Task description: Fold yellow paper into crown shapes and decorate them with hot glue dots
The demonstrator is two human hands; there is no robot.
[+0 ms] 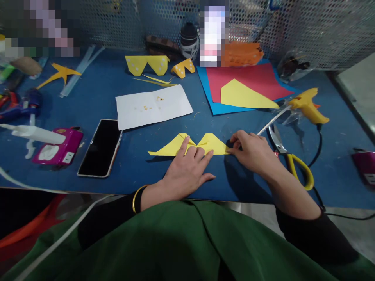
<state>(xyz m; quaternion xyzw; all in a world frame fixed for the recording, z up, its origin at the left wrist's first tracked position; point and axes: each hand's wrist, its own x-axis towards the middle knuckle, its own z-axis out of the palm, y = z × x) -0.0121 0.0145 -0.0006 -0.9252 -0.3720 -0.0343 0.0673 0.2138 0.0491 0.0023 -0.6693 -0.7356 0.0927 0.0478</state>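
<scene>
A folded yellow paper (166,148) with two peaks and long pointed ends lies flat on the blue table. My left hand (187,166) rests on its middle, fingers spread, pressing it against the tabletop. At the paper's right tip, my right hand (253,150) has its thumb and fingertips closed on the end. Part of the paper is hidden under the left fingers. Just right of my right hand lie scissors (300,171) with yellow handles, their blades partly behind the wrist. A yellow glue gun (309,105) with a glue stick (274,120) sits farther back.
A white sheet (154,107) and a phone (100,148) lie to the left. Behind are yellow paper masks (146,65) with white dots. Red (258,80) and blue sheets carry a yellow paper piece (246,95). A magenta socket box (60,146) stands left. A perforated metal panel (166,23) borders the back.
</scene>
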